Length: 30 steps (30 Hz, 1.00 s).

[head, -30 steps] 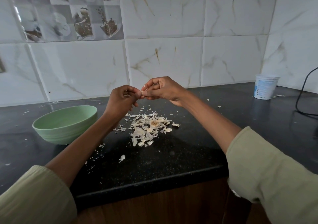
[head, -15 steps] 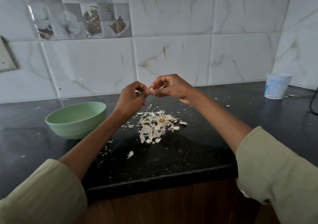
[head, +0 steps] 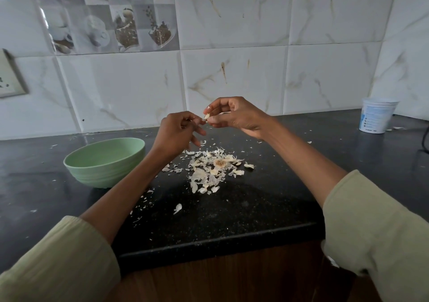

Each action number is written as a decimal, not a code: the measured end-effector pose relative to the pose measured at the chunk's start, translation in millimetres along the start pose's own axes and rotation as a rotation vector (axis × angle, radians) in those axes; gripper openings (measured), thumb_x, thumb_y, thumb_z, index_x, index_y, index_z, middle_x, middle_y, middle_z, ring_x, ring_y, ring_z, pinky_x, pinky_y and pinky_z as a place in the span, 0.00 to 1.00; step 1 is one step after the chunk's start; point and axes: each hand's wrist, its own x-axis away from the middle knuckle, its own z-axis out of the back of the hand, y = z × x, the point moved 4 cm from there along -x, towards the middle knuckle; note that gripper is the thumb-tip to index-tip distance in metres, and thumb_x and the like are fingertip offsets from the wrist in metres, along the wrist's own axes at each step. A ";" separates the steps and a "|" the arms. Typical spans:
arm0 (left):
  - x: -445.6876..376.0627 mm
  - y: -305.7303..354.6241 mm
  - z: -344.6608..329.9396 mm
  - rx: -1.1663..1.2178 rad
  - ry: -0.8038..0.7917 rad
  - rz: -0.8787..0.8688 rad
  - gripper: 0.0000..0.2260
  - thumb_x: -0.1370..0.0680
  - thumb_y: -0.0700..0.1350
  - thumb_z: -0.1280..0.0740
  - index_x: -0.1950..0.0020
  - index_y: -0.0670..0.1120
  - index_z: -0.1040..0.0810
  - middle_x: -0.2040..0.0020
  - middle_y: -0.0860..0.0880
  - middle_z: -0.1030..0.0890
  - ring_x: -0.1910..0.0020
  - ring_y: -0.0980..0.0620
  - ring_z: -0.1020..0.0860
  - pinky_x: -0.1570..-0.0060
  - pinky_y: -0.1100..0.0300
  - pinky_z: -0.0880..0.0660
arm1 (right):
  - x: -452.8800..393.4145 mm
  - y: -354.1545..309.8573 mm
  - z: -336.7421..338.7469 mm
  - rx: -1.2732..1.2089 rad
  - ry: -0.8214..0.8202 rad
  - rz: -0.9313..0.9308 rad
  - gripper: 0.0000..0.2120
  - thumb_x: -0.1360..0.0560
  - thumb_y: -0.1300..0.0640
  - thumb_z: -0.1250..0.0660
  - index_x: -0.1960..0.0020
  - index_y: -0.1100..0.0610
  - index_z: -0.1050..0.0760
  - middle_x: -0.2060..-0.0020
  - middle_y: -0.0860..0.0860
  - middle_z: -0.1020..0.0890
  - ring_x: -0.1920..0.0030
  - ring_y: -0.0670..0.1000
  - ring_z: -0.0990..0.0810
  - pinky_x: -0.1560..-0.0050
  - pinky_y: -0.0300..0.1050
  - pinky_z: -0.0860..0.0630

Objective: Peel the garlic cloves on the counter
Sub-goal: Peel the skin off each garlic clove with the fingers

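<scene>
My right hand (head: 234, 116) pinches a small pale garlic clove (head: 206, 116) between thumb and fingers, held above the black counter (head: 232, 213). My left hand (head: 178, 132) is just to its left, fingertips touching the clove's lower end, with the other fingers loosely spread downward. Whether the left hand holds a bit of skin is too small to tell. Below both hands lies a pile of papery garlic skins (head: 212, 170) with a dry root base in it.
A light green bowl (head: 104, 161) stands left of the skins; its inside is hidden. A white plastic tub (head: 377, 118) sits at the back right by the tiled wall. Loose skin flakes are scattered toward the counter's front edge (head: 218, 243).
The hands have drawn slightly apart; the left hand has dropped lower and its fingers have loosened. The right hand still holds the clove. The camera shifted left.
</scene>
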 end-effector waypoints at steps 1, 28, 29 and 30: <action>0.0 1.6 -0.3 0.031 -0.005 -0.001 0.10 0.13 0.44 0.37 0.45 0.43 0.17 0.56 0.47 0.12 0.66 0.44 0.15 0.72 0.60 0.23 | 0.0 -0.4 -0.4 0.020 0.004 0.006 0.13 0.26 0.68 0.23 0.42 0.64 0.17 0.51 0.56 0.17 0.49 0.49 0.16 0.45 0.46 0.17; 2.3 -4.9 -1.4 0.242 0.032 0.022 0.04 0.16 0.38 0.33 0.49 0.37 0.22 0.65 0.49 0.18 0.69 0.56 0.23 0.67 0.64 0.25 | -4.2 9.3 -30.3 -0.042 0.059 0.009 0.05 0.18 0.64 0.31 0.46 0.67 0.22 0.60 0.58 0.16 0.61 0.50 0.18 0.57 0.40 0.19; 2.1 -5.8 -0.9 0.240 0.029 0.026 0.04 0.15 0.38 0.33 0.49 0.38 0.22 0.65 0.49 0.18 0.69 0.55 0.22 0.67 0.64 0.25 | -4.2 10.4 -31.0 -0.037 0.068 0.013 0.05 0.18 0.64 0.31 0.46 0.67 0.22 0.60 0.57 0.16 0.62 0.50 0.18 0.57 0.40 0.19; 2.3 -6.5 -0.3 0.238 0.026 0.033 0.04 0.15 0.38 0.33 0.49 0.38 0.22 0.64 0.48 0.17 0.69 0.55 0.22 0.67 0.63 0.25 | -4.7 11.1 -31.9 -0.035 0.075 0.012 0.05 0.18 0.64 0.31 0.46 0.67 0.22 0.60 0.56 0.16 0.62 0.49 0.17 0.58 0.40 0.19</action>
